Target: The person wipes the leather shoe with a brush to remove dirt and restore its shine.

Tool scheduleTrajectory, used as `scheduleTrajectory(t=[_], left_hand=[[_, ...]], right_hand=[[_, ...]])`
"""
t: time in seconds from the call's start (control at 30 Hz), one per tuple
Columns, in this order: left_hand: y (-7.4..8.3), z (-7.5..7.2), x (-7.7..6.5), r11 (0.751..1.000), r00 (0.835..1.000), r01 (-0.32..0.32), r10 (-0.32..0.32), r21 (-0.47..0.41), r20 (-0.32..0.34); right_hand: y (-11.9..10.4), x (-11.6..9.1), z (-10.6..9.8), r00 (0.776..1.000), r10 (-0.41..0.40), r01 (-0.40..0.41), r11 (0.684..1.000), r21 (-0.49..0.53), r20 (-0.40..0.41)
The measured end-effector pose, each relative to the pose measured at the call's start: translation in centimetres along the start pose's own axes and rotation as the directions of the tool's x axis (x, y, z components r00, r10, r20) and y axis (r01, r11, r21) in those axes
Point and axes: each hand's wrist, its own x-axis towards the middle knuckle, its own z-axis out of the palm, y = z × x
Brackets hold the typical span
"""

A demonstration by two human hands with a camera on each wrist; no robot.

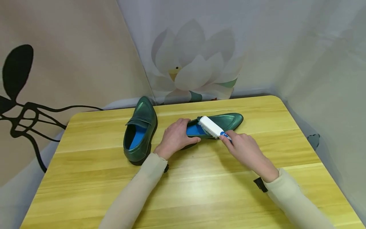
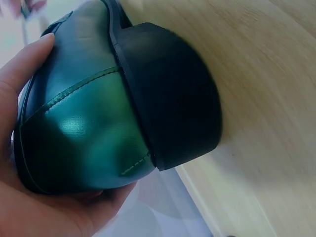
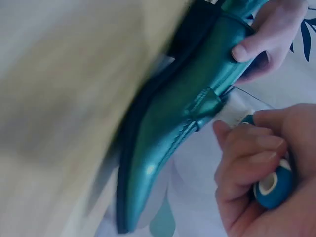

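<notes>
A green loafer (image 1: pixel 228 120) with a blue insole lies on the table, its toe pointing right in the head view. My left hand (image 1: pixel 178 136) grips it at the heel end, the thumb along the near side of the opening. In the left wrist view the black heel block (image 2: pixel 173 96) and stitched green back of this loafer show close up. My right hand (image 1: pixel 248 152) holds a white and blue brush (image 1: pixel 211 126) by its handle. The brush's bristles face the loafer's opening and overlap its strap. In the right wrist view the fingers (image 3: pixel 252 163) curl round the blue handle.
The other green loafer (image 1: pixel 140 133) stands to the left of my left hand, toe toward the back edge. Both are on a yellow wooden table (image 1: pixel 200 197). A pale curtain (image 1: pixel 197 47) with a flower print hangs behind it.
</notes>
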Motion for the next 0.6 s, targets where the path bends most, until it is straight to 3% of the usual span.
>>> scheduleTrajectory(t=[0.13, 0.27, 0.6], left_hand=[[-0.1, 0.1, 0.0, 1.000, 1.000, 0.016, -0.016, -0.007, 0.004], [-0.2, 0.0, 0.0, 1.000, 1.000, 0.013, -0.013, -0.008, 0.003], [0.0, 0.3, 0.2, 1.000, 1.000, 0.011, -0.011, -0.008, 0.006]], right_hand=[[-1.1, 3.1, -0.1, 1.000, 0.023, -0.023, 1.000, 0.003, 0.015], [-1.3, 3.9, -0.3, 1.000, 0.027, -0.027, 1.000, 0.011, 0.015], [1.0, -2.5, -0.5, 0.999, -0.035, 0.034, 0.999, 0.036, 0.037]])
